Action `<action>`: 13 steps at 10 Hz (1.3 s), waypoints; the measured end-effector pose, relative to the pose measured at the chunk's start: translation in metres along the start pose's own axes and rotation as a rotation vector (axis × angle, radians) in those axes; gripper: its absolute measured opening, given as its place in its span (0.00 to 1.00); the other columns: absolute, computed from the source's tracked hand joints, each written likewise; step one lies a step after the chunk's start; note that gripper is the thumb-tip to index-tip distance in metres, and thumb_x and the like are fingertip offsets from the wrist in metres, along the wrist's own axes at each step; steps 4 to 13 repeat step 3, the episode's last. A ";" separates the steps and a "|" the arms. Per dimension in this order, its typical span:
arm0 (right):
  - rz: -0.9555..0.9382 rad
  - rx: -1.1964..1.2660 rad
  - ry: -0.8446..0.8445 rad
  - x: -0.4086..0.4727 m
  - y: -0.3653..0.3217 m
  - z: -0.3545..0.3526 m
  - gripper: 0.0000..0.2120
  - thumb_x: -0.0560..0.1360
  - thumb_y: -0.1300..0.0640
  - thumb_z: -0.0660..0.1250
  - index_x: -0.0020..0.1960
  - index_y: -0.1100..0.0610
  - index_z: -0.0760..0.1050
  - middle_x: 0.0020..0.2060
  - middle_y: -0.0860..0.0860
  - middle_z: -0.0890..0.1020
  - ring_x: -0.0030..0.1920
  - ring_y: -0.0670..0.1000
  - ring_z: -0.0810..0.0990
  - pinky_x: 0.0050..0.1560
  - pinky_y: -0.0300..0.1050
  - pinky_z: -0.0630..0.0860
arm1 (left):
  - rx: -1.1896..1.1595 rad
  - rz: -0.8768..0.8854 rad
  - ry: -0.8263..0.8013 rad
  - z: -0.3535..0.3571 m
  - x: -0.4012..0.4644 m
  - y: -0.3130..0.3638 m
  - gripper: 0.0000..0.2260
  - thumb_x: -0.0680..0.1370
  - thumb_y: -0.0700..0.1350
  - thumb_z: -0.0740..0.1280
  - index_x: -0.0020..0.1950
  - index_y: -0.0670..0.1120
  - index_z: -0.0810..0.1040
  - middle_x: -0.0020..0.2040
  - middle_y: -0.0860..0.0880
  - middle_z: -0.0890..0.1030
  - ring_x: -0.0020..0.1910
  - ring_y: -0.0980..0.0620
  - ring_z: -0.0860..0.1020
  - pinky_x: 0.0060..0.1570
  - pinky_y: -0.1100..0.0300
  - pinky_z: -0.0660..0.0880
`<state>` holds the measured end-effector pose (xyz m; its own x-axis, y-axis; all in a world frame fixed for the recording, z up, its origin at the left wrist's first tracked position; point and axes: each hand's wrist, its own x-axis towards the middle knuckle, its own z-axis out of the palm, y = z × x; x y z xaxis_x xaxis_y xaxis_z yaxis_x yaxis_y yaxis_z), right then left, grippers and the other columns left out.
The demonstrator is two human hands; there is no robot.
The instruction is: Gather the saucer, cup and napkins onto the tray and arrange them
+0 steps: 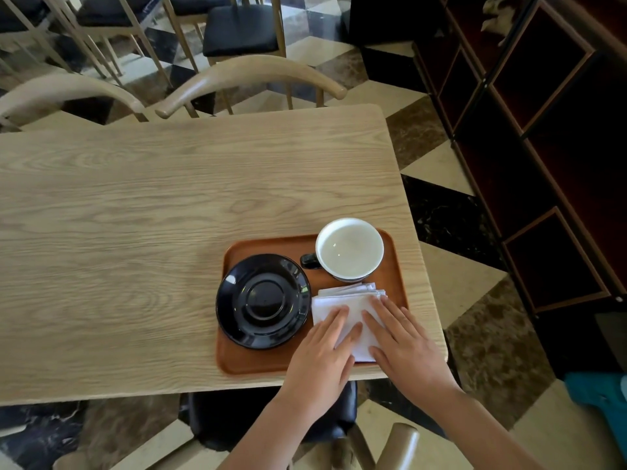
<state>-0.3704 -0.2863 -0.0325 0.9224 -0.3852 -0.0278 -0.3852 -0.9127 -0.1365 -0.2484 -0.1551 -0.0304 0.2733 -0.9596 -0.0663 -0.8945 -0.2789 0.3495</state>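
Both hands, the left hand (pixel 319 359) and right hand (pixel 405 347), lie flat and open, palms down on the white napkins (pixel 342 301) at the near right of the tray (pixel 258 362). Left of them sits the black saucer (pixel 264 301); beyond them stands the cup (pixel 349 249), all on the tray at the counter's (pixel 135 215) near right corner.

A single wide-angle view looks forward and steeply down from the person's head, standing at the near edge of a pale oak-grain wooden table (pixel 135 215). It sits close over the orange-brown rounded wooden tray (pixel 258 362) at lower centre. The far edge, curved-back wooden chairs (pixel 251 74) and checkered marble floor (pixel 451 171) bend with the lens.
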 end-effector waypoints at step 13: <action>0.055 -0.053 -0.009 0.018 -0.011 -0.043 0.27 0.59 0.49 0.79 0.56 0.54 0.79 0.50 0.52 0.84 0.50 0.52 0.83 0.52 0.53 0.79 | 0.015 0.016 -0.070 -0.040 0.009 0.001 0.20 0.78 0.47 0.60 0.70 0.45 0.66 0.74 0.42 0.63 0.72 0.44 0.62 0.68 0.50 0.63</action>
